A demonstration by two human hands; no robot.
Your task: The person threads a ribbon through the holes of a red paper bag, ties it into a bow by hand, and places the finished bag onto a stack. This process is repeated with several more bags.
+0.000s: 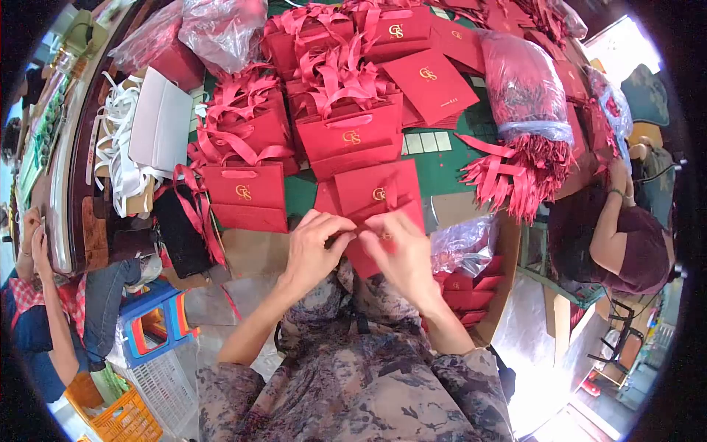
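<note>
Both hands meet over a red paper bag [401,177] with a gold logo at the table's near edge. My left hand [317,239] has its thumb and fingers pinched together at the bag's left side; what lies between the fingertips is too small to make out. Close beside it, my right hand [394,247] is also closed at the fingertips over the bag, with its grip hidden. A red ribbon [392,193] rises from the bag. Just beyond stand rows of red bags [353,140] with ribbon handles, and another bag [247,193] is to the left.
White bags [158,121] stand at the left. A plastic-wrapped ribbon bundle [526,88] lies at the right on the green table [460,155]. An open carton [504,295] holding red bags is below it. Co-workers' arms show at left [55,309] and right [611,228].
</note>
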